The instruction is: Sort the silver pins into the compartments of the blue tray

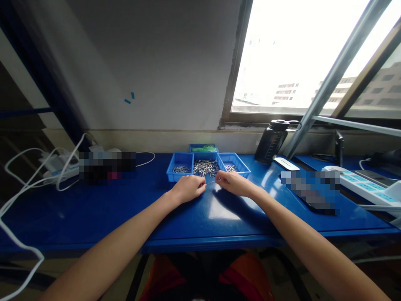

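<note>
My left hand (189,188) is closed in a pinch just in front of the blue bins. Facing it, my right hand (234,182) is also pinched. A thin silvery metal pin (211,182) spans the small gap between both sets of fingertips; its exact kind is too small to make out. Behind the hands, a heap of similar slim metal pieces (206,167) fills the middle blue bin. Smaller amounts lie in the left blue bin (169,172) and the right blue bin (243,166), whose front corner is partly covered by my right hand.
A blue bin with green contents (204,149) stands at the back by the wall. To the right are a black bottle (271,141), a white flat object (286,164), a blurred-out item and a power strip (365,186). White cables (23,179) and adapters crowd the left side.
</note>
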{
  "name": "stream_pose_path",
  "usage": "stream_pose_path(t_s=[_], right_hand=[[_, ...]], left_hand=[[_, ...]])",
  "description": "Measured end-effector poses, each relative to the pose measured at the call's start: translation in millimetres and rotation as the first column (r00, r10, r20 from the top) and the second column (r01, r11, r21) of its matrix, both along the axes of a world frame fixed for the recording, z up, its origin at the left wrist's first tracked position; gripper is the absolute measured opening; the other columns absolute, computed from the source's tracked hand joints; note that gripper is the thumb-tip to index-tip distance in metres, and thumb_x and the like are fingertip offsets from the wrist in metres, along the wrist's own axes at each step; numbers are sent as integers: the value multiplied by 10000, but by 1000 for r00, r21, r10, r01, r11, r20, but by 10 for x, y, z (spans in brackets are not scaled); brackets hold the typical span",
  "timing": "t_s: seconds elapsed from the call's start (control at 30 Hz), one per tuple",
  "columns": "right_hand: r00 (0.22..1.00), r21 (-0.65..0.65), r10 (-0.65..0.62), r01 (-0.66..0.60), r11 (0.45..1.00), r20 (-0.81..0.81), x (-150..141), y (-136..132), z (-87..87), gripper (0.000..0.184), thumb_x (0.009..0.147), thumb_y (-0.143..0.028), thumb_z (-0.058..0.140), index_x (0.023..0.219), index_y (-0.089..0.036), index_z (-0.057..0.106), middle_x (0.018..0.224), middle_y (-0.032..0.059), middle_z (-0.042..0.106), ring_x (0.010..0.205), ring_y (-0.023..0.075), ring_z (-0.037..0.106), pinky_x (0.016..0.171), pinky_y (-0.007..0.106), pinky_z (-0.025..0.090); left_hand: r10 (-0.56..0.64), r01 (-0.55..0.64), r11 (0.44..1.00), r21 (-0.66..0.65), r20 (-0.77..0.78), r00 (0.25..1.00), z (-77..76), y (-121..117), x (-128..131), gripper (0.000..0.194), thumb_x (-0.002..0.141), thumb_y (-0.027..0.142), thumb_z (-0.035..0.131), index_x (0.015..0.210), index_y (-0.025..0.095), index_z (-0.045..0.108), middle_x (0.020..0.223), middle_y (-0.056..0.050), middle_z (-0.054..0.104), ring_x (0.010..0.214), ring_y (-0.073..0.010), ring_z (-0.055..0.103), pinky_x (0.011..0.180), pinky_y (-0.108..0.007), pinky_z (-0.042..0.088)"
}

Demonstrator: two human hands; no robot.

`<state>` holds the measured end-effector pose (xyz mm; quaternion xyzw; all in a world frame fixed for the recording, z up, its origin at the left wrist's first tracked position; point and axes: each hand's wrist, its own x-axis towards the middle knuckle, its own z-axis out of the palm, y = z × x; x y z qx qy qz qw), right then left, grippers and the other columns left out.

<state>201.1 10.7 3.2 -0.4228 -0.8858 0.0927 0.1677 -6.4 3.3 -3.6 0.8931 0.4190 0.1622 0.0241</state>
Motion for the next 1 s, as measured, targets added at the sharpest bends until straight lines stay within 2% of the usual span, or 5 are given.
stream_pose_path(t_s=[0.17, 0.5, 0.63, 0.83, 1.0], right_hand=[[1000, -18, -8, 8, 1000, -4, 2, -7, 11, 152, 816, -254, 432, 888, -180, 543, 590, -13, 564, 533, 95, 476, 523, 201, 295], [995, 73, 73, -68, 995, -69, -90, -117, 54, 147, 832, -252, 426, 918, -186, 526, 540, -40, 518, 481, 73, 428, 498, 189, 261], [999, 69, 13, -11, 998, -38, -49, -68, 40, 157, 831, -259, 430, 921, -186, 536, 561, -28, 539, 498, 83, 447, 497, 195, 263], [999, 45, 16, -17, 999, 42, -8, 20, -55, 154, 829, -264, 444, 885, -186, 565, 608, -2, 584, 543, 101, 492, 531, 204, 297], [997, -10, 72, -72, 997, -20, -80, -33, -75, 172, 844, -284, 426, 903, -185, 554, 619, -1, 591, 539, 96, 505, 525, 195, 316]], left_hand=[[7, -7, 1000, -26, 3, 1000, 9, -9, 2, 181, 790, 298, 445, 771, 197, 594, 737, -23, 634, 672, -159, 577, 577, -223, 374], [-18, 18, 1000, -17, -12, 1000, 16, -22, 17, 176, 790, 299, 446, 787, 214, 600, 757, -11, 626, 700, -160, 574, 576, -227, 371], [-14, 15, 1000, 21, -13, 1000, 24, -33, 19, 165, 784, 289, 446, 748, 203, 583, 740, -7, 611, 687, -151, 564, 566, -223, 359], [14, -21, 996, 82, 91, 996, 78, -76, 47, 202, 821, 298, 402, 797, 192, 572, 758, -7, 591, 677, -131, 546, 578, -221, 365], [-27, 17, 997, 69, 148, 989, 102, -102, 64, 233, 842, 323, 394, 864, 197, 588, 805, -10, 586, 669, -112, 538, 585, -213, 374]])
